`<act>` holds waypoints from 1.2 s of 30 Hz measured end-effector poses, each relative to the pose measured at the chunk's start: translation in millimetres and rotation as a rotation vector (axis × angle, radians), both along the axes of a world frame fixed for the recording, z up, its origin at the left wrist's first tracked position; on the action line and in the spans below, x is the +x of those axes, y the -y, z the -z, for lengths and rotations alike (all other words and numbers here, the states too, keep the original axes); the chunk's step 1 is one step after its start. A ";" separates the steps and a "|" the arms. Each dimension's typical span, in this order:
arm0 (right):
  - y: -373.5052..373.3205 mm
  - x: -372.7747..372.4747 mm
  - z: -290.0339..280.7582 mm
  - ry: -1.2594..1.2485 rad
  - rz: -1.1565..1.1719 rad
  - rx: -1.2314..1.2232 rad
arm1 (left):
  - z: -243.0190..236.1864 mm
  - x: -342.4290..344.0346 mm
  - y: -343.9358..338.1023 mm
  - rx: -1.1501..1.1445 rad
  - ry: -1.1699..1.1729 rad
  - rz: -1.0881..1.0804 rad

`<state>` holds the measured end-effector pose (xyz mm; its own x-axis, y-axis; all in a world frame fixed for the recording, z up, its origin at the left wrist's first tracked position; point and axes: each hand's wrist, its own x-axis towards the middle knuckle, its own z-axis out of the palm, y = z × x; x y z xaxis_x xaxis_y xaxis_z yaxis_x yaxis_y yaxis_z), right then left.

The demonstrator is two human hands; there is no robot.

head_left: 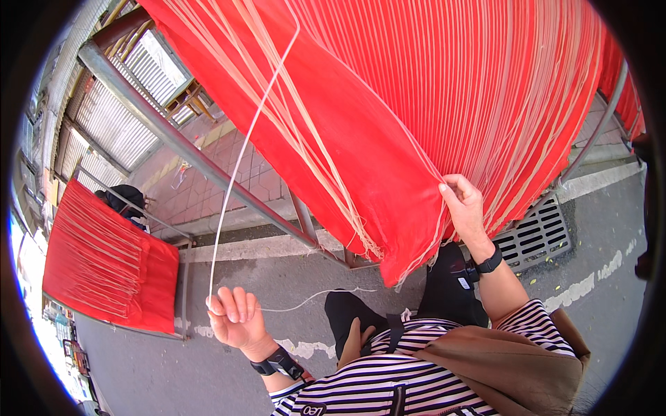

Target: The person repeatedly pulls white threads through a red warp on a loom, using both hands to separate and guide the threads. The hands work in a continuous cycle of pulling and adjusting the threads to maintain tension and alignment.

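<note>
Asphalt (159, 367); white cord (243, 148) (slanting up rightward).

One left hand (239, 317) and one right hand (463, 211) make two. Wristbands (490, 261) number two, one per arm. Red cloths come to three: one large red cloth (347, 139), one smaller red cloth (158, 291), one partly seen red cloth (633, 104). At least one white cord (244, 142) shows; pale strands (444, 97) are too many to count. One drain grate (534, 234), two dark trouser legs (350, 310).
</note>
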<state>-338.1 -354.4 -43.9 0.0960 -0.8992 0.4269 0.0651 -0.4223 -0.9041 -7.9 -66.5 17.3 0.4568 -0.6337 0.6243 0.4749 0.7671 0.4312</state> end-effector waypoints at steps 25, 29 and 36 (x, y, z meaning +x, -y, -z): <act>-6.9 11.8 10.0 -0.037 0.014 0.025 | -73.2 -22.1 -106.2 -0.490 0.104 -0.206; -13.4 12.9 2.8 -0.037 0.001 -0.002 | -72.7 -22.0 -112.2 -0.494 0.076 -0.212; -16.0 9.9 3.4 -0.081 -0.017 0.031 | -50.9 -9.7 -101.1 -0.334 0.116 -0.263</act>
<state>-328.2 -338.4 -47.3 0.1443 -0.9097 0.3894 -0.0020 -0.3938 -0.9192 -17.5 34.6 68.2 0.4904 -0.2601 0.8318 0.2083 0.9617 0.1779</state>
